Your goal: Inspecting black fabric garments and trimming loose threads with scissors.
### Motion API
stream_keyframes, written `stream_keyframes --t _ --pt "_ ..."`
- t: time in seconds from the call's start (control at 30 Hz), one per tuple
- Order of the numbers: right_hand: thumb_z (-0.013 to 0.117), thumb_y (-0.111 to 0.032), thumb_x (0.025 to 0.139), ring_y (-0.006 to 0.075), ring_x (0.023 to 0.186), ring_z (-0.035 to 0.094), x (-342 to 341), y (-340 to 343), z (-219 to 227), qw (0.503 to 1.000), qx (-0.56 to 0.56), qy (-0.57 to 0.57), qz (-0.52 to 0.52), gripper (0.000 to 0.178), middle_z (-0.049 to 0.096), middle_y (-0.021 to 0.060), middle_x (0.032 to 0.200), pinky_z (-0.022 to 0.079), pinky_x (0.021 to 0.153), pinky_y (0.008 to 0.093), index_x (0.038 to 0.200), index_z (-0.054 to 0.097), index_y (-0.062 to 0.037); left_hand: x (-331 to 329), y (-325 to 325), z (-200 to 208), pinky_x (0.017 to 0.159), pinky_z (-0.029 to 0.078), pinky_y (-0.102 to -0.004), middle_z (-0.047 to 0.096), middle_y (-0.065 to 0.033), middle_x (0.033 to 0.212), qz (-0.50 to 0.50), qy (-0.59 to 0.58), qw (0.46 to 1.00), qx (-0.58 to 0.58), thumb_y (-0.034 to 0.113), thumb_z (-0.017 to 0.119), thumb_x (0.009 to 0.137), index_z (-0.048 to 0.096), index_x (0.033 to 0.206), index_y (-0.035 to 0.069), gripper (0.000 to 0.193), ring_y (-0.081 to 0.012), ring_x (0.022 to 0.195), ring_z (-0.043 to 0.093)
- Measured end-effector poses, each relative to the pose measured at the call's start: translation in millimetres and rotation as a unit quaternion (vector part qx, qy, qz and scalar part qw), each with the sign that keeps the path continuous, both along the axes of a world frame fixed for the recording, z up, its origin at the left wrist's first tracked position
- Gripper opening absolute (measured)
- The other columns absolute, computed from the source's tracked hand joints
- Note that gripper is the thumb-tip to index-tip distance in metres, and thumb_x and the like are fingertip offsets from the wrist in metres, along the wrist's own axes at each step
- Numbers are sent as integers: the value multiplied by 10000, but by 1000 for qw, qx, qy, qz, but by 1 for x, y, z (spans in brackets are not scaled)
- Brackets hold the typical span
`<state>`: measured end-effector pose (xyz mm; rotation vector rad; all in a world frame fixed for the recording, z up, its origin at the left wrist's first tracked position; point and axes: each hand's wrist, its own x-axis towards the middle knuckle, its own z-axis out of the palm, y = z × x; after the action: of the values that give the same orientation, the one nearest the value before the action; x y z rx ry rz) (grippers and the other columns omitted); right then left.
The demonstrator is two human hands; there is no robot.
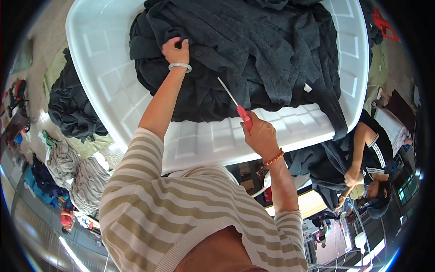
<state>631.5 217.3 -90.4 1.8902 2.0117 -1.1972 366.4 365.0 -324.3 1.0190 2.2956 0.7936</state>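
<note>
A heap of dark grey garments (263,50) lies on a large white moulded plastic tabletop (108,86). My left hand (176,49), with a pale bangle on the wrist, pinches a fold of the dark cloth at the heap's left side. My right hand (259,134), wearing a beaded bracelet, grips a red-handled tool (239,111) with a thin metal shaft. The shaft's tip points up-left and rests on or just over the dark cloth near the heap's front edge. A small white tag (307,88) shows on one garment.
Another person (374,167) in dark clothes with white stripes works on dark cloth at the right. A pile of dark garments (72,109) and bundles of grey cloth (79,174) lie at the left. A red object (384,23) sits at the upper right.
</note>
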Motion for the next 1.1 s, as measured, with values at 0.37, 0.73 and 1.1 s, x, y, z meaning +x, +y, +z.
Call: stream_keyframes --t 0.37,0.73,1.1 --pt "633 -201 889 431 695 641 16 -45 23 996 38 11 -83 269 646 212 726 509 648 495 1117 586 -67 -36 94 27 977 477 -366 638 -187 1215 71 -213 974 -3 247 884 665 587 1237 -62 715 -273 1110 620" --pt "592 -166 900 309 829 689 37 -117 15 977 212 -2 5 128 680 186 854 539 710 435 948 629 -53 122 -173 325 922 441 -462 623 -229 1130 -585 -414 652 248 338 773 775 562 1211 -66 631 -370 1032 599" --pt "593 -215 905 315 1005 615 82 -328 39 879 150 63 -448 242 616 206 1053 480 852 425 1070 619 -40 215 -313 426 949 466 -470 610 -216 1180 -886 -387 135 218 282 744 782 654 1122 -51 485 -368 1026 646"
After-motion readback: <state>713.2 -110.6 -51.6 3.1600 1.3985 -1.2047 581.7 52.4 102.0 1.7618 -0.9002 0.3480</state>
